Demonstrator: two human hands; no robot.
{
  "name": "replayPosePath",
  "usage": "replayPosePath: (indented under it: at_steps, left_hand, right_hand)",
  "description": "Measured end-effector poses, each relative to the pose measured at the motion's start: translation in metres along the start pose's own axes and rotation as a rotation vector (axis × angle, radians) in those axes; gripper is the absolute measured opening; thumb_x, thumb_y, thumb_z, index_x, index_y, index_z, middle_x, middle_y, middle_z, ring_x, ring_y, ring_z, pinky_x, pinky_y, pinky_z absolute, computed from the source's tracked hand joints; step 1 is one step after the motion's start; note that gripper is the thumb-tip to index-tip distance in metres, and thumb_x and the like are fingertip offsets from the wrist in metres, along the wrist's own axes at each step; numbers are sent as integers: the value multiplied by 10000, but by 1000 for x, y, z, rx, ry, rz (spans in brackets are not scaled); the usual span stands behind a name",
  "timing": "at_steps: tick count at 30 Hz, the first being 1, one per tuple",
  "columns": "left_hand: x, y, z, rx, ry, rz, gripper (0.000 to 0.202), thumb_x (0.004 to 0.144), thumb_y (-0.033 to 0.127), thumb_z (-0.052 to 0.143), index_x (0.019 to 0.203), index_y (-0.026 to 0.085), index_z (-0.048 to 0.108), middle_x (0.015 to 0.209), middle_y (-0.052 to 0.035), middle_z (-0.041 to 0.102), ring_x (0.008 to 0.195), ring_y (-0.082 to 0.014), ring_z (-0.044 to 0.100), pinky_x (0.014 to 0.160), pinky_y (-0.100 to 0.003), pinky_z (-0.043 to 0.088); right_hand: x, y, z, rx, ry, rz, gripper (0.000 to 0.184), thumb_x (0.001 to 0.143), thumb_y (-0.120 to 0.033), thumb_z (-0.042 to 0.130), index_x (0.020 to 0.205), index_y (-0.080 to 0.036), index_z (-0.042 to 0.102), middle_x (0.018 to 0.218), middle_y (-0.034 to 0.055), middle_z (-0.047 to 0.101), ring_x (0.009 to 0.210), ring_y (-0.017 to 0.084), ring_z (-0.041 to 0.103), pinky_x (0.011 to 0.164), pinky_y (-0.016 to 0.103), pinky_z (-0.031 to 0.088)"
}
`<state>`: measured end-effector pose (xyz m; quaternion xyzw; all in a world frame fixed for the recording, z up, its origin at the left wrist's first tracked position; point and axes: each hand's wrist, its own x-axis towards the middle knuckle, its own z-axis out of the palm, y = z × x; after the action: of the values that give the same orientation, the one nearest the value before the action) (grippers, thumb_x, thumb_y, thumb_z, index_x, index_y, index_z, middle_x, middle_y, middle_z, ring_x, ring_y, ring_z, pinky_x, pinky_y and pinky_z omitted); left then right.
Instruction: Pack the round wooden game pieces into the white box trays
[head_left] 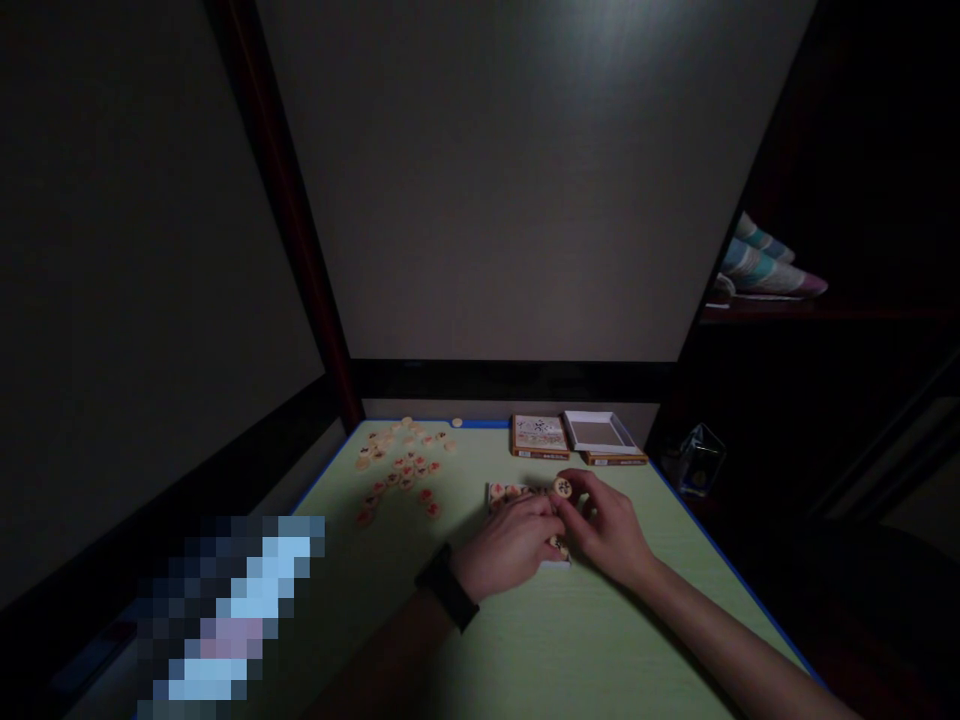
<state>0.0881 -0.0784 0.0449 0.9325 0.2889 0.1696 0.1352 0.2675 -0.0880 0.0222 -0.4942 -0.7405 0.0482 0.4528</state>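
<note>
My right hand [604, 525] pinches a round wooden game piece [562, 488] between thumb and fingers, just above the table. My left hand [510, 548], with a dark watch on the wrist, rests beside it with curled fingers on a small white tray [501, 492] of pieces; what its fingers grip is hidden. Several round pieces with red or black marks [401, 470] lie scattered on the pale green table [420, 600] to the left.
A box lid [538, 436] and an open shallow box [600, 432] sit at the table's far edge. A clear container [699, 460] stands off the right side. Folded cloth [761, 265] lies on a dark shelf. Walls close in behind and left.
</note>
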Motion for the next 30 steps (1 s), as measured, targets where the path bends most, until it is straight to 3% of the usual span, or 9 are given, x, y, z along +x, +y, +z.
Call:
replayPosePath:
  at_steps: [4, 9, 13, 15, 17, 22, 30]
  left_hand:
    - [-1, -4, -1, -32, -5, 8, 75, 863, 274, 695, 887, 206, 718, 1008, -25, 662, 1031, -202, 605, 948, -308, 435]
    - [-3, -13, -15, -142, 82, -36, 152, 884, 219, 652, 1010, 212, 736, 992, -28, 680, 962, -176, 623, 891, -266, 455]
    - [-6, -27, -28, -218, 185, -114, 173, 901, 204, 586, 951, 190, 751, 916, -37, 698, 868, -163, 634, 791, -245, 480]
    - [-7, -35, -30, -227, 240, -158, 183, 899, 202, 571, 901, 177, 752, 882, -43, 708, 843, -163, 638, 773, -246, 481]
    - [-8, -42, -29, -226, 284, -197, 184, 894, 198, 569, 865, 165, 748, 857, -47, 712, 818, -161, 640, 761, -247, 479]
    - [-7, -51, -22, -205, 342, -242, 189, 895, 204, 568, 824, 157, 737, 821, -46, 706, 788, -158, 639, 727, -240, 468]
    - [-7, -52, -19, -176, 331, -243, 197, 895, 221, 564, 827, 168, 741, 817, -39, 703, 779, -153, 633, 714, -240, 464]
  right_hand:
    - [0, 3, 2, 1, 1, 11, 254, 917, -402, 548, 1038, -185, 606, 835, 38, 693, 639, 154, 626, 569, 255, 487]
    - [6, -1, -7, 55, -52, 86, 249, 897, -406, 571, 1001, -187, 628, 828, 32, 672, 621, 147, 578, 581, 266, 458]
    - [14, -4, -23, 164, -325, 85, 209, 791, -376, 709, 866, -183, 677, 815, 28, 636, 709, 166, 566, 620, 268, 430]
    - [16, -3, -28, 233, -492, 71, 210, 725, -341, 780, 836, -180, 704, 817, 20, 607, 734, 166, 561, 642, 264, 426]
    - [16, -2, -28, 257, -581, 75, 225, 674, -294, 826, 838, -179, 724, 815, 11, 582, 750, 164, 555, 658, 260, 420]
    - [14, -2, -22, 229, -636, 106, 292, 592, -213, 882, 842, -175, 736, 824, 1, 570, 741, 157, 538, 654, 253, 401]
    - [13, 1, -20, 173, -651, 106, 348, 574, -226, 902, 881, -178, 745, 822, -5, 582, 730, 153, 534, 656, 253, 398]
